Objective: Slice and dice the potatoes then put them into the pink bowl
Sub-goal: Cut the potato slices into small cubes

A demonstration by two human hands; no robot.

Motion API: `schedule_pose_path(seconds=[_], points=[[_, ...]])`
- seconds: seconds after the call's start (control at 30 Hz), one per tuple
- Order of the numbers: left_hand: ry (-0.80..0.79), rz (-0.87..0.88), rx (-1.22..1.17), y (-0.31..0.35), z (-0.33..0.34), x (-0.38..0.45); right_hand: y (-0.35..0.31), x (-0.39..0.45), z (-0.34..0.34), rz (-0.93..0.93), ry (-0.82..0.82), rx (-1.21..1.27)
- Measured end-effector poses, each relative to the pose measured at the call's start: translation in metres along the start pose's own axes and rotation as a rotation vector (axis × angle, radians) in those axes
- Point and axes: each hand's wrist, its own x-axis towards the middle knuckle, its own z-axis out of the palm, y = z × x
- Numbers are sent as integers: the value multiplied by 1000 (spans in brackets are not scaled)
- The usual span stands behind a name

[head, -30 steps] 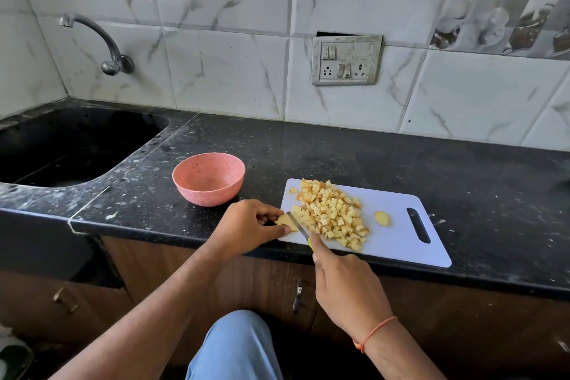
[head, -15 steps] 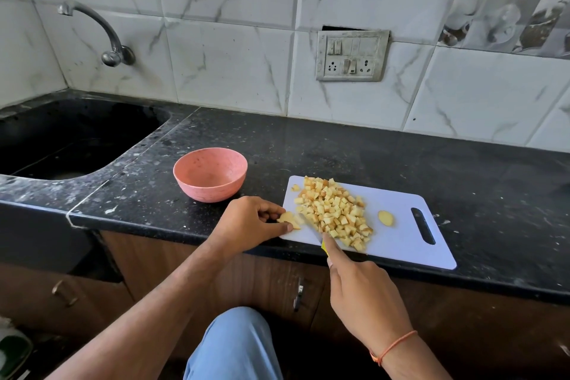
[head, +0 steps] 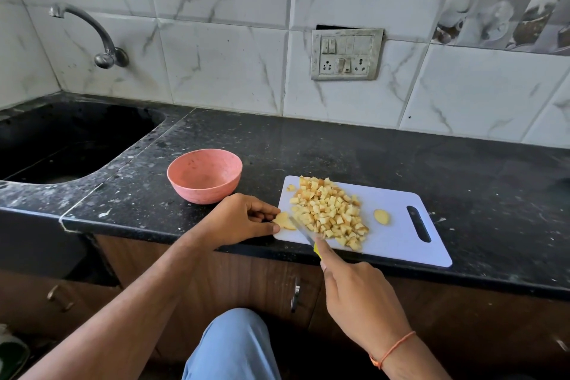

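Observation:
A white cutting board (head: pixel 398 244) lies at the counter's front edge with a heap of diced potato (head: pixel 328 210) on its left half. My left hand (head: pixel 240 219) pinches a potato slice (head: pixel 283 221) at the board's left edge. My right hand (head: pixel 357 299) grips a yellow-handled knife (head: pixel 303 233), index finger along its spine, the blade resting just right of that slice. A single round slice (head: pixel 382 216) lies near the board's handle slot. The pink bowl (head: pixel 204 175) stands empty on the counter left of the board.
A black sink (head: pixel 61 139) with a wall tap (head: pixel 92 31) fills the left. The black counter (head: pixel 401 157) runs back to a tiled wall with a switch plate (head: pixel 346 54). Cabinet doors and my knee in blue trousers (head: pixel 231 345) are below the counter edge.
The view drifted slightly. My right hand and the knife shifted a little to the right along the board's front; my left hand keeps holding the slice at the same spot.

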Motion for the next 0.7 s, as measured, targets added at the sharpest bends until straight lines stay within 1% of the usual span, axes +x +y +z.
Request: schedule_pose_path(seconds=[0.17,0.47,0.7], points=[[30,14,3,-1,3,1,3,2,0,49,25,-34],[87,6,34,2,10,6,-5,-1,12,65,10,30],[69,-8,34,2,9,5,-6,15,10,60,27,51]])
